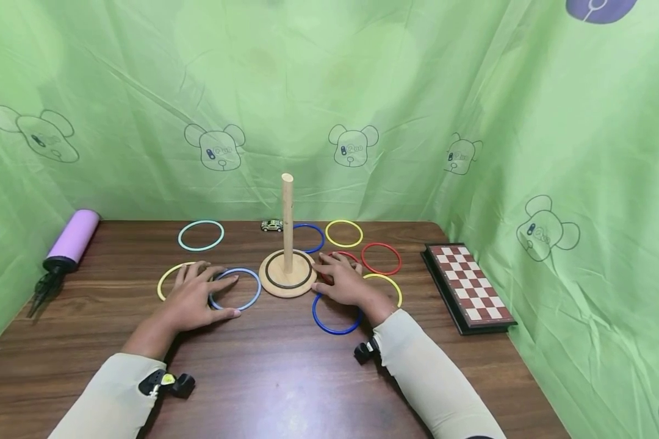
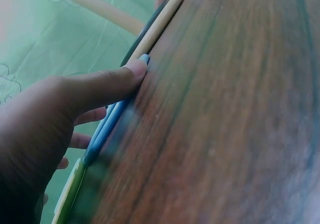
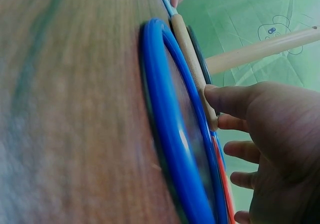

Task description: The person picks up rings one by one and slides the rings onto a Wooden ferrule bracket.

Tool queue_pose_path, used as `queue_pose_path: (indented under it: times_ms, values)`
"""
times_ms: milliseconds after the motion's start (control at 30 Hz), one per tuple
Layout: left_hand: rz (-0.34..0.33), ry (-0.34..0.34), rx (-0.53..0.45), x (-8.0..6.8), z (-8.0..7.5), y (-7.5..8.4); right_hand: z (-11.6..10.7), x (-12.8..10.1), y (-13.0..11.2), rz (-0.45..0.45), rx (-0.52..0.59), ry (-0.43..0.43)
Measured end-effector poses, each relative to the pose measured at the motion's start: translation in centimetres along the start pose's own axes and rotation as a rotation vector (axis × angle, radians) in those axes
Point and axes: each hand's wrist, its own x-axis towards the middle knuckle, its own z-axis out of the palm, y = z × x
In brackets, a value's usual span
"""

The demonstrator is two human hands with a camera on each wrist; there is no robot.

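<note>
**Two hands flat among coloured rings beside a wooden peg**

The head view shows the whole scene: a dark wooden tabletop (image 1: 285,366) backed by a green curtain, with a wooden peg stand (image 1: 288,268) upright at the centre and a black ring (image 1: 288,284) already lying on its round base. Only this view shows the far rings at 12 o'clock from the stand, a toy car (image 1: 271,225), a purple pump (image 1: 71,241) at 9 o'clock and a chessboard (image 1: 468,285) at 3 o'clock.

The left hand (image 1: 198,292) lies at 9 o'clock from the stand, fingers straight and spread, resting across a light blue ring (image 1: 235,289) and a yellow ring (image 1: 167,281). The left wrist view shows what the head view cannot: the thumb tip presses against the light blue ring's edge (image 2: 112,119), close beside the stand's base.

The right hand (image 1: 346,281) lies at 3 o'clock from the stand, fingers straight, palm down, over a red ring (image 1: 347,256) and the top of a dark blue ring (image 1: 335,317). The right wrist view shows that dark blue ring (image 3: 170,129) flat on the tabletop, with the thumb tip touching the stand's base. Neither hand grips anything.
</note>
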Motion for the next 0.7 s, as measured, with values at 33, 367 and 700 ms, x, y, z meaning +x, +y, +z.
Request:
queue_pose_path:
  times_ms: [33, 367, 700]
  values:
    - [0.001, 0.004, -0.003, 0.00, 0.13, -0.04, -0.01, -0.01, 0.01, 0.001, 0.002, 0.000]
    - [0.019, 0.072, -0.039, 0.02, 0.59, -0.23, -0.03, 0.02, -0.03, -0.004, -0.004, 0.002]
    - [0.074, 0.185, -0.109, 0.14, 0.45, -0.01, 0.08, -0.05, -0.11, 0.002, -0.005, 0.009]
